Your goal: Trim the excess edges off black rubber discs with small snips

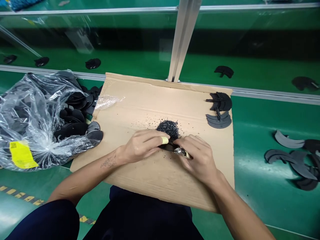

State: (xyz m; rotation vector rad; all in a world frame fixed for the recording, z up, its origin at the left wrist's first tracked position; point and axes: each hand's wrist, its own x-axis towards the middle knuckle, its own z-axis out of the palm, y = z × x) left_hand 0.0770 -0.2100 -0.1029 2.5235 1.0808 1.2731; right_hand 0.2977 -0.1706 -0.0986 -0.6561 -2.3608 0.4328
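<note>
My left hand [144, 144] is closed on a dark, curved plastic part [168, 147], steadying it low over the cardboard [140, 175]. One of its fingertips wears a pale yellow cover [164, 140]. In my right hand [198, 155] is a pair of small cutting pliers [180, 152], the metal jaws close against the right side of the part. My fingers hide much of the part and the pliers' handles. Just beyond both hands lies a heap of small black plastic scraps [168, 128], with loose bits scattered around it.
A clear plastic bag [32, 123] of black discs, with a yellow label [23, 154], stands at left. Black curved parts [219, 101] lie at the cardboard's right edge, and more parts [296, 156] on the green surface. A metal post [183, 43] rises behind the cardboard.
</note>
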